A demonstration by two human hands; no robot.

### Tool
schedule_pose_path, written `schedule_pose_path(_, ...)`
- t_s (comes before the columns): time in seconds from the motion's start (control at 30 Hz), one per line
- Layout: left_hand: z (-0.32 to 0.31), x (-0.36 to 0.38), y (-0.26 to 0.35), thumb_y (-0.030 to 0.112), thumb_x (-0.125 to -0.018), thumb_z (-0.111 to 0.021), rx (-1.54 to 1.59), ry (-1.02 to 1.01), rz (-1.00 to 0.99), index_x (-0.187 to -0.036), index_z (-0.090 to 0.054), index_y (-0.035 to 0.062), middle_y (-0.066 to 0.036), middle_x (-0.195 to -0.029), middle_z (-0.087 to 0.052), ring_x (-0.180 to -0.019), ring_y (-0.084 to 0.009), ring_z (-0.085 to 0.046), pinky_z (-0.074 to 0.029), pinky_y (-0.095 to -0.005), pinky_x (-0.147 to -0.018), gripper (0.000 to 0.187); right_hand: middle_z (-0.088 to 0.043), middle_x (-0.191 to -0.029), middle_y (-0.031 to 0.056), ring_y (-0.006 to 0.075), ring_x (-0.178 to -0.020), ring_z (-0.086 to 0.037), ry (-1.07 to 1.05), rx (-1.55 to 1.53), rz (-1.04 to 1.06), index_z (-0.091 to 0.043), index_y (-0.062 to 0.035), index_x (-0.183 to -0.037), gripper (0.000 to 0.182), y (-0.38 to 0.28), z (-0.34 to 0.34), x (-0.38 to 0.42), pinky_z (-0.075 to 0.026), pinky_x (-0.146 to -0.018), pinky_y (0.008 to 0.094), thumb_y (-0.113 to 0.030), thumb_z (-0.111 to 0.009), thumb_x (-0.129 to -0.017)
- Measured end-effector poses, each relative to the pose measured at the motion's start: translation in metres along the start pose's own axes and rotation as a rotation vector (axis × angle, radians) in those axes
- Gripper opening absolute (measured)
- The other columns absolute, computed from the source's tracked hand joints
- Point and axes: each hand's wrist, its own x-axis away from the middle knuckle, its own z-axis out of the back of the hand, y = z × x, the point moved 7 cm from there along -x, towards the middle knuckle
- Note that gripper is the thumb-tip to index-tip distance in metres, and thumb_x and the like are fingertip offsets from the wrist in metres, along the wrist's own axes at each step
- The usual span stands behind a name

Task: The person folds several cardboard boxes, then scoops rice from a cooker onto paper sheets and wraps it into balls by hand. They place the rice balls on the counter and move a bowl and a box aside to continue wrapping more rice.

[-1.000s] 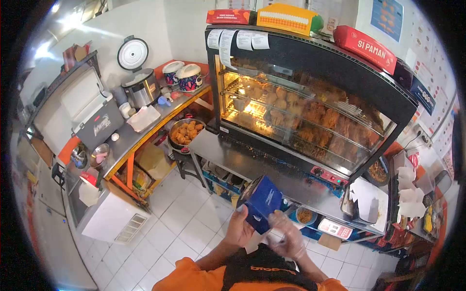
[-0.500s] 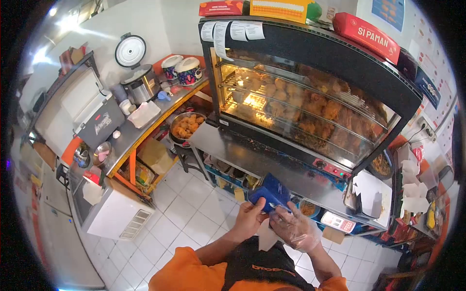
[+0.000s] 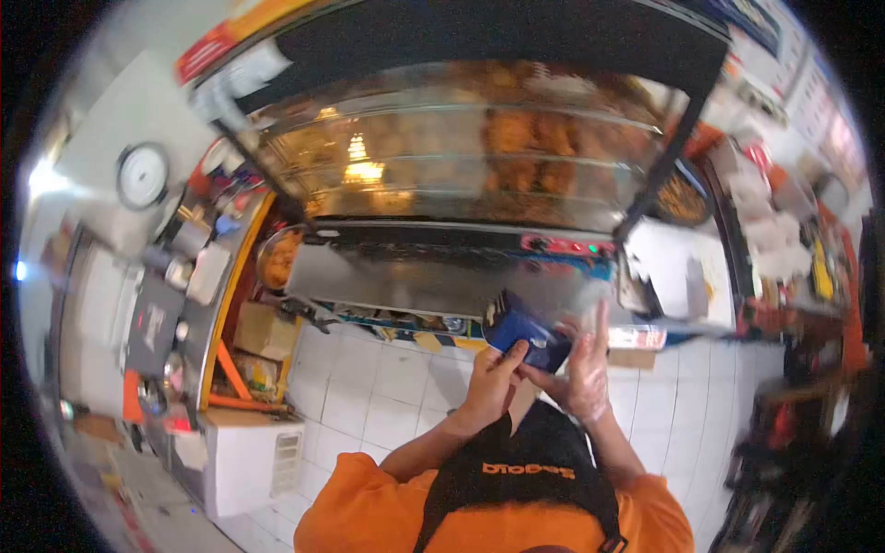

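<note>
My left hand [image 3: 495, 382], bare, is closed around the lower left of a small blue carton [image 3: 518, 332], thumb on its near face. My right hand [image 3: 585, 373] wears a clear plastic glove and is at the carton's right side. Its thumb touches the carton's lower edge while a finger points upward; the other fingers are blurred. A pale piece of paper [image 3: 524, 401] shows below the carton, between my hands. The carton is in front of the metal counter [image 3: 396, 281], below a heated glass display cabinet [image 3: 433, 230] with fried pieces [image 3: 530, 138] inside.
On the left, a bowl of fried pieces [image 3: 279, 258] stands beside a side counter with a grey cool box [image 3: 152, 318] and a rice cooker lid [image 3: 143, 175]. A white tray [image 3: 710, 267] lies on the right. Stacked white paper [image 3: 770, 230] is farther right.
The view has turned and moved closer to the cabinet. Both hands still have the blue carton. My right hand's fingers have straightened, one now pointing up.
</note>
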Motion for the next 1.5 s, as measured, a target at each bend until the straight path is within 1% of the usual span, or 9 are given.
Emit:
schedule_pose_path(0.23, -0.057, -0.071, -0.011, 0.013, -0.09, -0.069, -1.247, -0.656, -0.634, -0.1, -0.075, 0.0075, -0.009, -0.082, -0.074, -0.073, -0.0251, -0.073, -0.056, -0.0374, -0.068, 0.013, -0.019, -0.162, 0.0301, 0.0479, -0.147, -0.027, 0.125, -0.072, -0.137, -0.011, -0.0011, -0.16, 0.135, 0.112, 0.068, 0.012, -0.034, -0.116, 0.0547, -0.059, -0.085, -0.062)
schedule_pose_path(0.33, -0.039, -0.108, -0.044, 0.018, -0.085, -0.066, -1.964, -0.86, -0.689, -0.084, -0.074, 0.0076, -0.012, -0.073, -0.071, -0.072, -0.0313, -0.072, -0.058, -0.0422, -0.067, 0.013, -0.036, -0.155, 0.0263, 0.0324, -0.124, -0.056, 0.519, -0.099, -0.562, -0.025, 0.0013, -0.156, 0.084, 0.217, 0.123, 0.07, -0.054, -0.099, 0.0412, -0.001, -0.072, -0.087)
schedule_pose_path(0.43, 0.024, -0.184, -0.074, 0.014, -0.077, -0.066, -2.426, -0.947, -0.652, -0.086, -0.073, 0.0065, -0.013, -0.077, -0.07, -0.078, -0.033, -0.072, -0.058, -0.0457, -0.069, 0.014, -0.054, -0.139, 0.027, 0.0288, -0.109, -0.065, 0.823, 0.077, -0.815, -0.042, 0.0028, -0.147, 0.055, 0.289, 0.166, 0.145, -0.056, -0.092, 0.0367, -0.012, -0.063, -0.099)
schedule_pose_path(0.63, -0.034, -0.184, -0.024, 0.005, -0.077, -0.068, -2.439, -0.851, -1.252, -0.096, -0.072, 0.0046, -0.016, -0.098, -0.072, -0.106, -0.0283, -0.067, -0.054, -0.0385, -0.09, 0.02, -0.069, -0.111, 0.0141, 0.0178, -0.09, -0.067, 0.975, -0.362, -1.029, -0.061, 0.0034, -0.127, 0.037, 0.331, 0.139, 0.233, -0.056, -0.079, 0.029, -0.024, -0.061, -0.102)
schedule_pose_path(0.73, -0.136, -0.165, -0.038, 0.003, -0.082, -0.066, -2.395, -0.997, -0.135, -0.112, -0.07, 0.0005, -0.02, -0.11, -0.07, -0.102, -0.0355, -0.068, -0.055, -0.0432, -0.086, 0.03, -0.069, -0.107, 0.0086, 0.0143, -0.09, -0.066, 0.997, -0.73, -1.18, -0.06, -0.0008, -0.128, 0.042, 0.341, 0.094, 0.25, -0.057, -0.076, 0.0282, -0.03, -0.065, -0.099)
schedule_pose_path(0.8, -0.234, -0.153, -0.074, 0.013, -0.089, -0.067, -1.558, -1.18, -0.582, -0.12, -0.068, 0.0022, -0.021, -0.103, -0.071, -0.096, -0.0372, -0.069, -0.056, -0.0424, -0.085, 0.033, -0.066, -0.114, 0.0105, 0.0167, -0.09, -0.066, 0.951, -0.805, -1.239, -0.054, 0.0001, -0.134, 0.049, 0.366, 0.071, 0.249, -0.058, -0.077, 0.0304, -0.03, -0.067, -0.097)
schedule_pose_path(1.03, -0.328, -0.301, -0.302, 0.033, -0.073, -0.09, -1.468, -1.232, -0.216, -0.123, -0.069, 0.0013, -0.014, -0.114, -0.074, -0.102, -0.0229, -0.071, -0.055, -0.035, -0.091, 0.063, -0.063, -0.106, 0.0097, 0.0181, -0.087, -0.067, 1.089, -1.05, -1.138, -0.05, 0.0, -0.128, 0.05, 0.453, 0.045, 0.225, -0.06, -0.072, 0.0332, -0.022, -0.075, -0.092)
schedule_pose_path(1.27, -0.298, -0.333, -0.337, 0.032, -0.074, -0.09, -1.219, -1.252, 0.319, -0.121, -0.071, -0.0014, -0.018, -0.114, -0.074, -0.103, -0.0248, -0.071, -0.055, -0.0349, -0.094, 0.061, -0.064, -0.108, 0.0131, 0.0201, -0.087, -0.069, 1.005, -0.989, -1.204, -0.047, 0.0041, -0.129, 0.062, 0.449, 0.057, 0.214, -0.061, -0.076, 0.0343, -0.028, -0.08, -0.088)
schedule_pose_path(1.5, -0.342, -0.284, -0.313, 0.023, -0.083, -0.062, -1.669, -1.404, -0.536, -0.08, -0.07, -0.0007, -0.026, -0.073, -0.066, -0.071, -0.0395, -0.068, -0.056, -0.0446, -0.07, 0.025, -0.064, -0.104, 0.0154, 0.0215, -0.082, -0.069, 0.999, -0.921, -1.237, -0.045, 0.0075, -0.133, 0.064, 0.449, 0.064, 0.206, -0.061, -0.067, 0.0328, -0.022, -0.078, -0.087)
